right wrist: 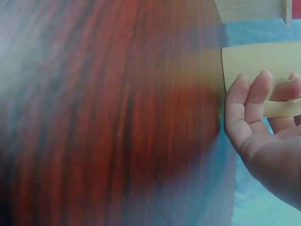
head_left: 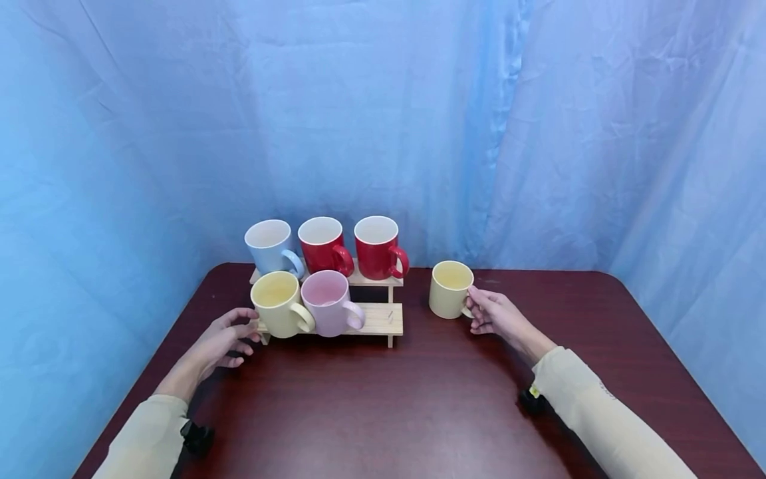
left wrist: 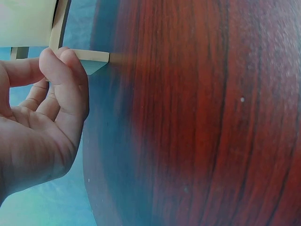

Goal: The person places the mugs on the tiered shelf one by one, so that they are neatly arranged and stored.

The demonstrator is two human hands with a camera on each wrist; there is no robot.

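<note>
My right hand [head_left: 497, 316] pinches the handle of a yellow mug [head_left: 449, 293], upright to the right of a two-tier wooden rack [head_left: 380, 319]. In the right wrist view, its fingers [right wrist: 256, 94] curl at the handle. Whether this mug touches the table is unclear. At the rack's left end, my left hand [head_left: 224, 339] has loosely bent fingers, their tips by the lower shelf and another yellow mug [head_left: 278, 316]. The left wrist view shows these fingers [left wrist: 66, 84] close against the rack's wood; firm contact cannot be told. Beside that mug stands a pink mug [head_left: 326, 313].
The upper shelf carries a light blue mug [head_left: 266, 256] and two red mugs, one in the middle [head_left: 320, 256] and one at right [head_left: 374, 256]. Everything is on a dark red-brown table [head_left: 383, 406]. Blue curtains [head_left: 383, 120] hang behind and at both sides.
</note>
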